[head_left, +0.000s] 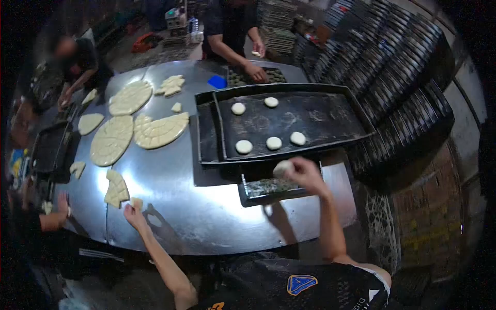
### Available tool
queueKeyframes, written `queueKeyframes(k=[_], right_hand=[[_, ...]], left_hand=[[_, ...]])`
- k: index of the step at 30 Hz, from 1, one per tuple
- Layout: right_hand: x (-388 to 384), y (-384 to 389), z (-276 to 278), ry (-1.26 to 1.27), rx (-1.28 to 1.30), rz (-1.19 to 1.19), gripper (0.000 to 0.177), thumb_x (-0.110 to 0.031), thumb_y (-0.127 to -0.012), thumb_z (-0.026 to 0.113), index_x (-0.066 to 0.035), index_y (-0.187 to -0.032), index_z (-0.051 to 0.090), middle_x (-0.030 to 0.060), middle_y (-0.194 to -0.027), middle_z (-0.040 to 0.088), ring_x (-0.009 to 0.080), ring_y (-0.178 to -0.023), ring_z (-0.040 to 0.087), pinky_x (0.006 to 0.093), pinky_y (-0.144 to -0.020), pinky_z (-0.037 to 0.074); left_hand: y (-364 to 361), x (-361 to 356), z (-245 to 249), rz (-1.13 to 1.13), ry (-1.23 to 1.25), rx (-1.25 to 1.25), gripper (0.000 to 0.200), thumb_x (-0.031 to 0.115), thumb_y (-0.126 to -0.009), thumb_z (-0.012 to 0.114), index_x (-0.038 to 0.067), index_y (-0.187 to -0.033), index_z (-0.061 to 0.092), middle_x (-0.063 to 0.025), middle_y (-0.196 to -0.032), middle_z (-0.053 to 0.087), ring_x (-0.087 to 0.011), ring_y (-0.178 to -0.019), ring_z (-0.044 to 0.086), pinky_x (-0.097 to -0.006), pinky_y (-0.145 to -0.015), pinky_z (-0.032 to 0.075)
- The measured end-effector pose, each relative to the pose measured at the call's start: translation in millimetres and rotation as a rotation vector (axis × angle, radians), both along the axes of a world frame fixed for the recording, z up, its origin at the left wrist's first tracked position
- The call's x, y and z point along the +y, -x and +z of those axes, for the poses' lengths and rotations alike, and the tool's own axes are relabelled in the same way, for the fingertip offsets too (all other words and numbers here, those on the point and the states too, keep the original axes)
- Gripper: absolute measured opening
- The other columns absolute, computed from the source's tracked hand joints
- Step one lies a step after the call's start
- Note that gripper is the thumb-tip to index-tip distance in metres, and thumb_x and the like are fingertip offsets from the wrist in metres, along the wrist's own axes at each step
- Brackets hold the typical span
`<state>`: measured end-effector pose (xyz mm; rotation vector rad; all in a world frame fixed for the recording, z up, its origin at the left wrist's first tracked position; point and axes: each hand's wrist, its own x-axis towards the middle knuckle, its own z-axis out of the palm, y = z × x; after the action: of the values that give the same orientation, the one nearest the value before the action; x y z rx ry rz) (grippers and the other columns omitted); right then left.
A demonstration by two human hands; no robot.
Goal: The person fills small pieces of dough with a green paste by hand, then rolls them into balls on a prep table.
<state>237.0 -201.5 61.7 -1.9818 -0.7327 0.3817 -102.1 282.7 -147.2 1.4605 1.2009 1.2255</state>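
My left hand (135,217) pinches a small piece of dough (137,203) at the lower left of the metal table. Just beside it lies a scored dough slab (117,189). A pale round dough piece (282,169) is held in my right hand (308,177), above a smaller dark tray (274,195) with bits of filling in it. Beyond that hand, a large black baking tray (330,126) carries several round dough pieces (274,143), some along its near side and two farther back.
Several scored dough rounds (111,140) and loose dough pieces (171,86) lie on the metal table (170,206). Across it, a person (232,41) works over a tray of small balls (276,75). Other people stand at the left. Stacked black trays (382,57) line the right.
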Motion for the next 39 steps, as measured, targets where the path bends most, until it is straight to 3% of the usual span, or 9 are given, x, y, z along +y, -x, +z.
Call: queueKeyframes(k=[8, 12, 15, 21, 27, 31, 33, 37, 39], right_hand=[[-73, -185, 5, 0.364, -0.732, -0.45, 0.023, -0.014, -0.079, 0.064, 0.0, -0.097, 0.067, 0.0209, -0.092, 0.067, 0.036, -0.083, 0.066, 0.041, -0.073, 0.052], [-66, -174, 3, 0.513, -0.5, -0.361, 0.016, -0.012, -0.081, 0.065, 0.0, -0.092, 0.069, 0.0198, -0.087, 0.066, 0.0339, -0.079, 0.066, 0.0385, -0.073, 0.052], [-36, -116, -5, -0.058, -0.642, -0.461, 0.021, -0.018, -0.085, 0.061, -0.001, -0.094, 0.069, 0.0187, -0.09, 0.066, 0.0338, -0.082, 0.065, 0.0396, -0.074, 0.051], [19, 58, -49, -0.193, 0.072, 0.515, 0.037, -0.028, -0.083, 0.071, -0.004, -0.111, 0.065, 0.0107, -0.102, 0.067, 0.0196, -0.09, 0.064, 0.0329, -0.076, 0.051], [-8, 92, -56, -0.158, 0.46, 0.167, 0.029, -0.019, -0.087, 0.068, 0.0, -0.107, 0.064, 0.0074, -0.091, 0.068, 0.0133, -0.084, 0.063, 0.0283, -0.074, 0.05], [-33, 52, -61, -0.113, 0.211, 0.23, 0.024, -0.019, -0.086, 0.068, 0.0, -0.101, 0.067, 0.0093, -0.089, 0.068, 0.0127, -0.08, 0.063, 0.027, -0.073, 0.05], [-48, 13, -75, -0.12, -0.064, -0.149, 0.021, -0.017, -0.083, 0.069, -0.001, -0.098, 0.07, 0.0155, -0.087, 0.068, 0.0207, -0.075, 0.063, 0.0312, -0.073, 0.051], [-87, -59, -116, 0.348, -0.229, -0.387, 0.022, -0.015, -0.077, 0.071, 0.002, -0.091, 0.071, 0.0246, -0.087, 0.063, 0.0402, -0.086, 0.061, 0.0434, -0.076, 0.049], [-85, -63, -120, 0.35, -0.277, -0.357, 0.027, -0.016, -0.075, 0.074, 0.006, -0.09, 0.07, 0.0246, -0.083, 0.067, 0.0357, -0.076, 0.066, 0.0387, -0.072, 0.052]], left_hand=[[-33, -193, 90, -0.365, 0.554, -0.564, 0.039, 0.015, -0.091, 0.064, 0.002, -0.124, 0.047, -0.0117, -0.115, 0.053, -0.0216, -0.105, 0.054, -0.034, -0.084, 0.049], [-31, -243, 109, -0.403, 0.608, -0.579, 0.04, 0.015, -0.091, 0.063, 0.002, -0.125, 0.046, -0.0115, -0.117, 0.051, -0.0234, -0.105, 0.054, -0.0318, -0.081, 0.049], [-44, -275, 126, -0.409, 0.623, -0.565, 0.041, 0.014, -0.09, 0.064, 0.002, -0.126, 0.046, -0.0118, -0.116, 0.052, -0.0234, -0.105, 0.055, -0.0313, -0.083, 0.05], [-114, -332, 126, -0.894, 0.651, -0.448, 0.035, 0.003, -0.087, 0.064, -0.003, -0.119, 0.051, -0.0123, -0.111, 0.058, -0.0185, -0.104, 0.056, -0.03, -0.09, 0.049], [-140, -356, 113, -1.032, 0.543, -0.302, 0.035, -0.001, -0.084, 0.066, -0.003, -0.117, 0.054, -0.0088, -0.108, 0.06, -0.013, -0.1, 0.057, -0.0245, -0.083, 0.049], [-148, -356, 111, -1.12, 0.691, -0.012, 0.028, 0.008, -0.086, 0.068, -0.003, -0.111, 0.059, -0.0057, -0.098, 0.064, -0.0099, -0.088, 0.059, -0.0219, -0.077, 0.049], [-149, -349, 111, -1.106, 0.733, 0.015, 0.028, 0.015, -0.088, 0.067, -0.003, -0.109, 0.061, -0.0053, -0.094, 0.065, -0.0103, -0.082, 0.061, -0.022, -0.076, 0.049], [-152, -338, 106, -1.057, 0.872, -0.302, 0.035, 0.023, -0.09, 0.066, -0.005, -0.11, 0.06, -0.0084, -0.099, 0.065, -0.0124, -0.087, 0.062, -0.0247, -0.079, 0.049], [-153, -335, 113, -1.009, 0.921, -0.354, 0.037, 0.024, -0.091, 0.065, -0.006, -0.111, 0.059, -0.0086, -0.1, 0.065, -0.0133, -0.09, 0.062, -0.0255, -0.082, 0.049]])
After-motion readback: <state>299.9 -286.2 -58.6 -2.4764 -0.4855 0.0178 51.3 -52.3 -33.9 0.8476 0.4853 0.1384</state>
